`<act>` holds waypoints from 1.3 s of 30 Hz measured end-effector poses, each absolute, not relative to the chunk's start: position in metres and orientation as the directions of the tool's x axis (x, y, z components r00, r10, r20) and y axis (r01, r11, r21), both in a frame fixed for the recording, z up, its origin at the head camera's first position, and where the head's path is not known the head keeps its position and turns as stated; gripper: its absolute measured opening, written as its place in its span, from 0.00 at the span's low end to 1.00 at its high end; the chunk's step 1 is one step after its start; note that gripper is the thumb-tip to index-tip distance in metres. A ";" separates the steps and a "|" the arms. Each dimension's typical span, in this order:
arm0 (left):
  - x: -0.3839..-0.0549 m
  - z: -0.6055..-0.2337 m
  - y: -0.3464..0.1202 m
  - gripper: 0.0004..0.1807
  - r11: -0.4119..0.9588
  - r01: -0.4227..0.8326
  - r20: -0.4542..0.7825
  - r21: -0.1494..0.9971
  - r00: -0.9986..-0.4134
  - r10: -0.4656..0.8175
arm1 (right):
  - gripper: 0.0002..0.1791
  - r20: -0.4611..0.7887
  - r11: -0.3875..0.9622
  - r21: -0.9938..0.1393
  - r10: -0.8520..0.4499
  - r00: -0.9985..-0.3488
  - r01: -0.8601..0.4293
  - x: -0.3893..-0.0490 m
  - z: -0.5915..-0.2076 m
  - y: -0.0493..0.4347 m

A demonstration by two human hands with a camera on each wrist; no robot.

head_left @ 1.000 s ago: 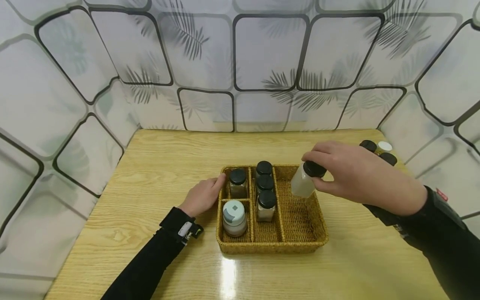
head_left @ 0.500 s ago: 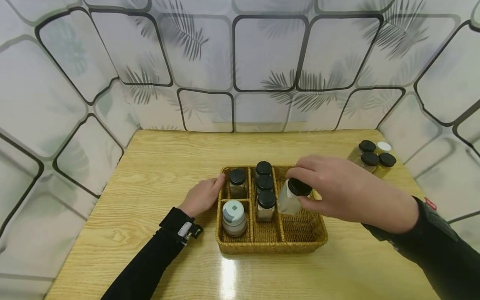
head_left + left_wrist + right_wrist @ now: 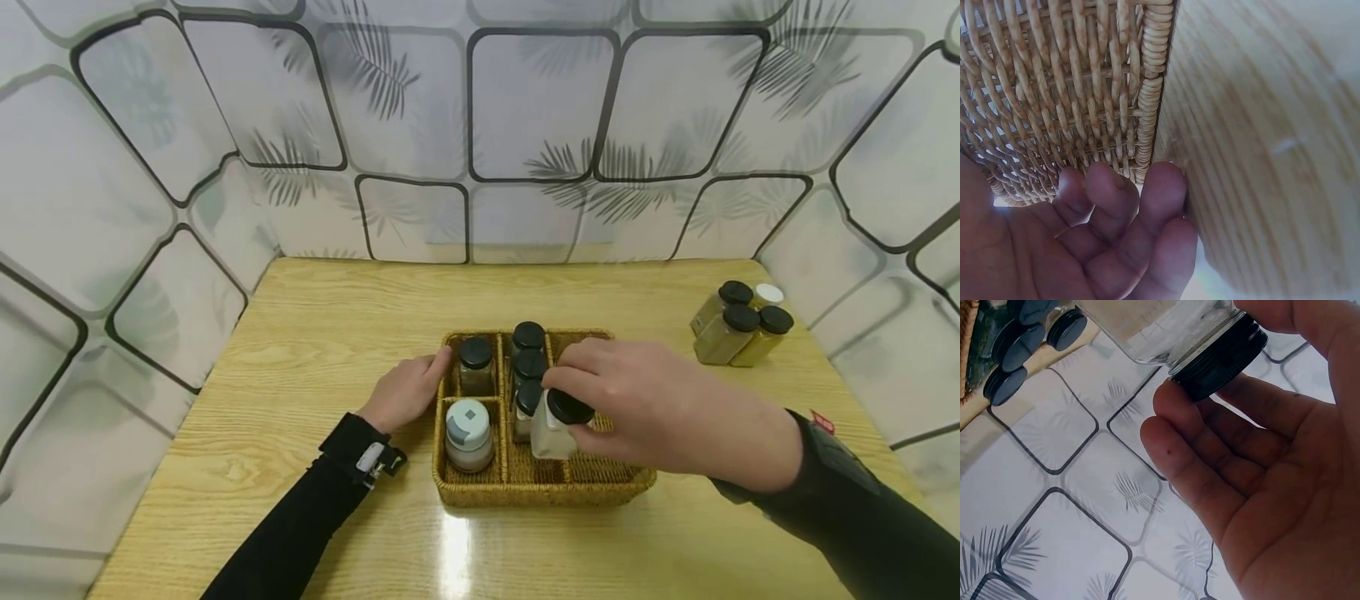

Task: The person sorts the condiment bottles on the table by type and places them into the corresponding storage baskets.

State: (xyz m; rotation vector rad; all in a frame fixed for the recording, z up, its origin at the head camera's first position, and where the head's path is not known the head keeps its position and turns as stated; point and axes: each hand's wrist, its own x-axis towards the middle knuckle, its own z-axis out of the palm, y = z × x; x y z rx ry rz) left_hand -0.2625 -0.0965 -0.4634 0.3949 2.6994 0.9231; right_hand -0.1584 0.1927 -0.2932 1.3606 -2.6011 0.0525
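My right hand (image 3: 645,408) holds a clear spice jar (image 3: 551,437) by its black lid, thumb and fingers around the cap. The jar, with pale contents, is tilted over the front of the wicker basket (image 3: 540,497), overlapping the middle and right compartments. In the right wrist view the black lid (image 3: 1222,359) sits between the fingers. My left hand (image 3: 401,396) holds the basket's left side, thumb at the rim; in the left wrist view, its curled fingers (image 3: 1163,194) lie against the woven wall (image 3: 1054,94). Several black-lidded jars (image 3: 529,367) stand in the middle compartment.
A black-lidded jar (image 3: 476,367) stands in the basket's back-left compartment, a white-lidded jar (image 3: 469,437) in the front-left. Several more jars (image 3: 731,333) cluster at the table's back right. Patterned fabric walls (image 3: 540,108) border the wooden table (image 3: 330,325).
My right hand has carried the spice jar leftward and toward the front, from the right compartment's back to beside the middle row. The left hand and basket stay put.
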 end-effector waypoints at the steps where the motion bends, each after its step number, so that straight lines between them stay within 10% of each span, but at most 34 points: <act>1: -0.263 -0.463 -0.097 0.37 0.762 0.170 -0.156 0.625 -0.929 0.335 | 0.24 0.188 0.573 0.062 -0.811 -0.554 -0.817 -0.158 -0.294 0.192; 39: -0.265 -0.464 -0.098 0.38 0.754 0.174 -0.159 0.634 -0.924 0.348 | 0.23 0.075 0.540 0.068 -0.841 -0.535 -0.839 -0.159 -0.350 0.172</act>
